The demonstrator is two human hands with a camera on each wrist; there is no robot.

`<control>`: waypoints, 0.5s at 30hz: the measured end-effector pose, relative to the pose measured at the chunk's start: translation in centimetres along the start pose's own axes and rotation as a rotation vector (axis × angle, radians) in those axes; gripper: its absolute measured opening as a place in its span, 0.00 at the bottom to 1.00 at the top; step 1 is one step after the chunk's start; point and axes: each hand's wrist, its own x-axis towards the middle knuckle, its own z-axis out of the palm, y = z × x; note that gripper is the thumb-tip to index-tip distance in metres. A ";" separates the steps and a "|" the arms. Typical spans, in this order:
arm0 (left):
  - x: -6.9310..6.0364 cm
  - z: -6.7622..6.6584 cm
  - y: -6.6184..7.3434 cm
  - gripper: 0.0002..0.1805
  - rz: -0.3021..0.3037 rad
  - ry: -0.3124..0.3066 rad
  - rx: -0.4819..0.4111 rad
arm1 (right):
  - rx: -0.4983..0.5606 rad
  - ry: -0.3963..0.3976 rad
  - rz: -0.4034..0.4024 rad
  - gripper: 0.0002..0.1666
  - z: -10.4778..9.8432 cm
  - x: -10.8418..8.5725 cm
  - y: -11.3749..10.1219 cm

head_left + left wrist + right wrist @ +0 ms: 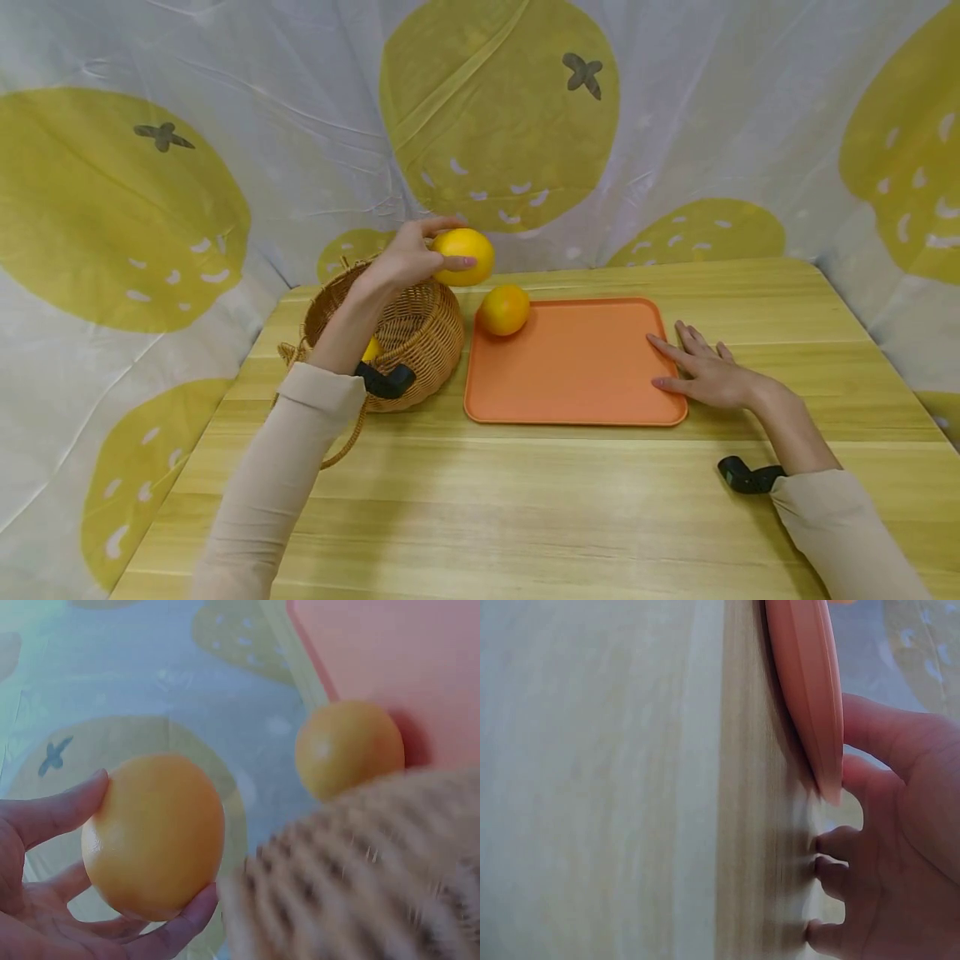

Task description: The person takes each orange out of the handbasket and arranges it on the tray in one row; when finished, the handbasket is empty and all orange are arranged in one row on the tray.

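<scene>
My left hand (412,254) grips an orange (467,257) between thumb and fingers, up over the right rim of a wicker basket (435,342). The left wrist view shows the thumb on one side of this orange (154,836) and fingertips on the other. Below it, a second orange (504,310) sits in the far left corner of an orange-coloured tray (577,367). Inside the basket, part of another yellow-orange fruit (372,349) shows behind my forearm. My right hand (708,372) lies at the tray's right edge, thumb and index finger touching the rim, other fingertips on the table.
The wooden table (525,500) carries the basket at left and the tray beside it. A basket handle (347,446) hangs at the front onto the table. Behind stands a pale curtain (315,108) printed with large yellow fruit.
</scene>
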 end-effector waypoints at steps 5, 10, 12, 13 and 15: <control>-0.3 2.9 1.1 0.36 0.058 0.006 0.029 | 0.001 -0.003 -0.002 0.50 0.0 0.0 -0.1; 0.2 6.1 1.7 0.36 0.104 0.051 -0.018 | -0.006 0.000 0.002 0.50 0.0 -0.1 -0.1; 0.5 7.5 1.7 0.36 0.124 0.083 -0.055 | -0.007 0.001 0.002 0.50 0.0 -0.1 0.0; 0.7 8.3 1.6 0.36 0.128 0.099 -0.070 | -0.006 0.001 0.002 0.50 0.0 -0.1 0.0; 1.0 9.8 1.4 0.35 0.136 0.119 -0.096 | -0.003 -0.001 0.000 0.51 0.0 -0.1 0.0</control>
